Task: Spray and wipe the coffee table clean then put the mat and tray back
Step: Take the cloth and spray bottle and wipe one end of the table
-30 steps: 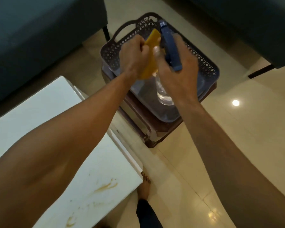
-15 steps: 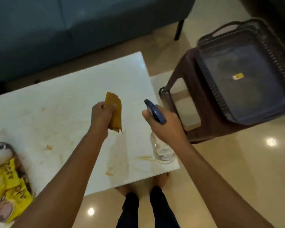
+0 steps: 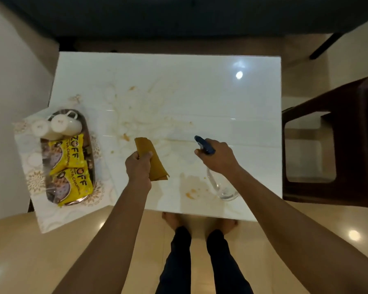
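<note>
Both your hands are loaded over the stained table, cloth in the left, sprayer in the right.

Your left hand point(image 3: 139, 166) grips a folded mustard cloth point(image 3: 151, 159), fingers curled round it, cloth sticking out past the knuckles and above the table point(image 3: 200, 88). Your right hand point(image 3: 218, 158) is wrapped round the sprayer point(image 3: 204, 145) neck, blue head pointing away from you, clear bottle hanging under the wrist. Brown smears lie ahead of both hands and between them, and more sit just under the right wrist. Left of your left hand, the tray point(image 3: 89, 134) sits on the mat point(image 3: 32, 179) at the table's edge, holding two white cups point(image 3: 57, 126) and yellow packets point(image 3: 72, 166). Right of your right hand stands a dark stool point(image 3: 338, 145).
</note>
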